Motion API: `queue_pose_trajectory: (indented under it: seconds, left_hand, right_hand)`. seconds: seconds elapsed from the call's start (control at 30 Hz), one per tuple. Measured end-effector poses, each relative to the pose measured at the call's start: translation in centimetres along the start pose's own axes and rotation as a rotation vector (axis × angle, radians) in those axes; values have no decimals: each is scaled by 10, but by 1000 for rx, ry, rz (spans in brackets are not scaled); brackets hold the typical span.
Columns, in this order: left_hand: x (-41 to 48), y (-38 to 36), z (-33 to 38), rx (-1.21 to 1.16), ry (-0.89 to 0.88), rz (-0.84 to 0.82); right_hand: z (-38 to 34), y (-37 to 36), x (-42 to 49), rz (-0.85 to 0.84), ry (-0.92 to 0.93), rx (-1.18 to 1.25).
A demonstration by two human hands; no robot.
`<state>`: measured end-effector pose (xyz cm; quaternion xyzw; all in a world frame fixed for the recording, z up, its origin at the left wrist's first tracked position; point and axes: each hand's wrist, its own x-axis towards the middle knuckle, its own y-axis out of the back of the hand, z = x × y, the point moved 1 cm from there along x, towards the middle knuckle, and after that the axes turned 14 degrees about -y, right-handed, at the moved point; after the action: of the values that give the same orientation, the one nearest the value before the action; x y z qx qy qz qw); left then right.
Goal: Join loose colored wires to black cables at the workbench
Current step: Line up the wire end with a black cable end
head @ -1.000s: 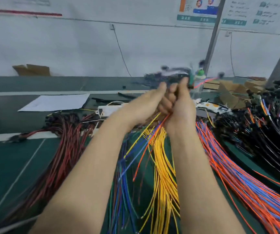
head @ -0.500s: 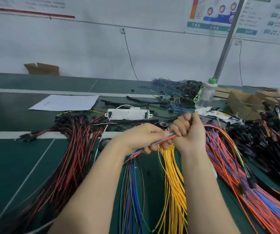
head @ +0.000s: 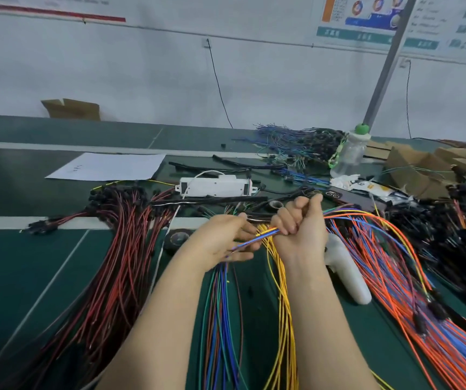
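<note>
My left hand [head: 223, 239] and my right hand [head: 300, 225] hold one small bundle of colored wires [head: 264, 235] stretched between them, just above the green bench. The right fist grips it, and the wires loop out to the right and down to small black connectors [head: 434, 308]. Below the hands lie a sheaf of yellow wires [head: 282, 311] and a sheaf of blue and green wires [head: 220, 319]. Orange and blue wires [head: 411, 305] fan out on the right. Black cables with connectors [head: 456, 229] pile up at the far right.
Red and black leads [head: 113, 266] spread on the left. A white box [head: 216, 187], tape rolls [head: 178, 237], a white tool [head: 347, 271], a bottle [head: 348, 153], a paper sheet [head: 108, 166] and cardboard [head: 423, 167] lie further back.
Both hands came down from chest height to just above the bench. They now hold the wire bundle taut between them, the left hand further from the right.
</note>
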<state>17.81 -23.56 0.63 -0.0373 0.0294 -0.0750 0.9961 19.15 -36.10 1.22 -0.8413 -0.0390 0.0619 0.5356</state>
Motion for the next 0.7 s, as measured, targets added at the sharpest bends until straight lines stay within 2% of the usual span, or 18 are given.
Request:
queue_pose_trajectory:
  seconds: [0.1, 0.2, 0.27, 0.37, 0.5, 0.57, 0.63, 0.7]
  left_hand:
    - [3, 6, -9, -202, 31, 151]
    - [13, -11, -15, -528, -23, 287]
    - [19, -22, -14, -590, -91, 355]
    - [26, -21, -15, -334, -228, 415]
    - [28, -9, -16, 473, -398, 235]
    - [28, -7, -13, 738, -489, 176]
    - [30, -3, -11, 821, -531, 172]
    - [35, 2, -10, 792, -537, 175]
  right_hand:
    - [-3, 0, 5, 7, 81, 1]
    - [11, -3, 10, 26, 79, -28]
    - [25, -4, 13, 30, 47, -57]
    - [33, -3, 20, 28, 15, -30]
    - [25, -4, 31, 88, 102, -50]
    - [25, -4, 36, 107, 113, -32]
    - [26, -3, 41, 106, 77, 1]
    - [26, 0, 45, 78, 13, 46]
